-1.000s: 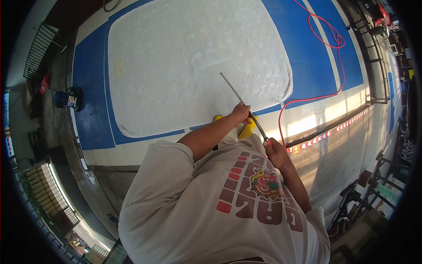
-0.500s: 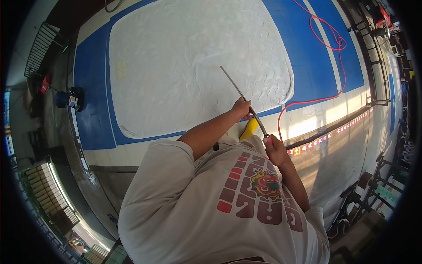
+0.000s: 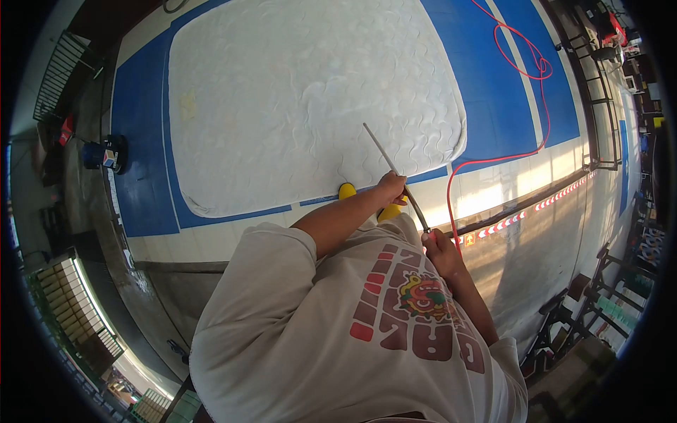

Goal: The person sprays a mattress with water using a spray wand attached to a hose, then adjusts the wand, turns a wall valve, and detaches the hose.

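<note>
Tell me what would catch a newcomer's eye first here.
The big white quilted mattress would, spread over the blue floor panels in front of the person. Next comes the thin metal rod slanting over its near edge, held in the left hand partway along and the right hand at its near end. The bright red hose also stands out, looping across the panels on the right.

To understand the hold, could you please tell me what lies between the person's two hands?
The head view shows a thin grey metal rod between the left hand and right hand.
</note>
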Motion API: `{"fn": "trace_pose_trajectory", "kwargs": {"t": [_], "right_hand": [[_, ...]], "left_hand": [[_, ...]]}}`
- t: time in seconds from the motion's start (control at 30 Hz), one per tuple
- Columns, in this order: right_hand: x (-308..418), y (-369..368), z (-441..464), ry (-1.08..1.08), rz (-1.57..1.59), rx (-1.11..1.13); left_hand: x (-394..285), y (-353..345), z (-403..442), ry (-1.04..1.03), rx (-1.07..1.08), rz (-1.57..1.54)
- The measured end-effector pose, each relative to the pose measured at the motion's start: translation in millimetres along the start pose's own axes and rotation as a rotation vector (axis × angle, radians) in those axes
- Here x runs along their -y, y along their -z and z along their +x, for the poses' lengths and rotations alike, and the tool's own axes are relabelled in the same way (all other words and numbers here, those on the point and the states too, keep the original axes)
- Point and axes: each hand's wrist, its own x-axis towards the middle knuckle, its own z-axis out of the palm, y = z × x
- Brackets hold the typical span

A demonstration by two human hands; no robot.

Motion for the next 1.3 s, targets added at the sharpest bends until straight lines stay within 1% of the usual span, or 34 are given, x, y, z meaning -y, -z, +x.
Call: {"fn": "trace_pose_trajectory", "kwargs": {"t": [0.07,0.1,0.2,0.23,0.3,0.33,0.37,0.43,0.5,0.6,0.67,0.7,0.73,0.8,0.87,1.03,1.07,1.13,1.17,1.2,1.27,1.3], "right_hand": [[-4,1,-13,-0.059,0.001,-0.015],[-13,2,-17,-0.088,-0.047,-0.006],[-27,6,-36,-0.147,-0.013,0.02],[-16,12,-46,-0.191,-0.036,0.039],[-22,16,-59,-0.225,-0.036,0.047],[-26,18,-67,-0.252,-0.031,0.054],[-29,20,-72,-0.252,-0.035,0.061],[-28,25,-74,-0.257,-0.048,0.07],[-32,27,-73,-0.265,-0.059,0.08],[-37,23,-57,-0.262,-0.049,0.063],[-32,24,-46,-0.241,-0.001,0.03],[-54,17,-38,-0.196,0.061,0.002],[-53,18,-34,-0.196,0.063,0.003],[-48,20,-23,-0.221,0.196,-0.02],[-53,20,-10,-0.233,0.224,-0.026],[-46,25,16,-0.054,0.26,-0.062],[-49,24,22,0.0,0.181,-0.106],[-42,22,24,0.019,0.226,-0.1],[-39,21,25,0.029,0.272,-0.097],[-54,14,30,0.103,0.281,-0.111],[-55,12,17,0.099,0.043,-0.204],[-64,10,11,0.035,0.003,-0.199]], "left_hand": [[16,-13,5,0.048,0.025,-0.01],[25,-20,7,0.075,0.027,-0.036],[39,-42,2,0.189,0.061,0.041],[46,-47,4,0.231,0.095,0.065],[61,-58,5,0.268,0.206,0.079],[65,-67,0,0.291,0.177,0.079],[68,-71,-5,0.295,0.181,0.075],[66,-77,-11,0.372,0.252,0.095],[63,-77,-10,0.387,0.228,0.092],[60,-67,6,0.356,0.196,0.103],[57,-60,18,0.295,0.201,0.087],[54,-58,25,0.274,0.194,0.086],[49,-58,27,0.243,0.169,0.067],[36,-58,32,0.206,0.119,0.044],[22,-52,38,0.154,0.141,0.02],[-21,-44,41,-0.066,0.039,0.065],[-29,-42,40,-0.11,0.032,0.082],[-37,-40,42,-0.149,0.018,0.08],[-38,-40,42,-0.172,-0.003,0.127],[-39,-41,42,-0.194,-0.023,0.175],[-33,-45,32,-0.164,0.011,0.247],[-28,-44,29,-0.111,0.052,0.327]]}}
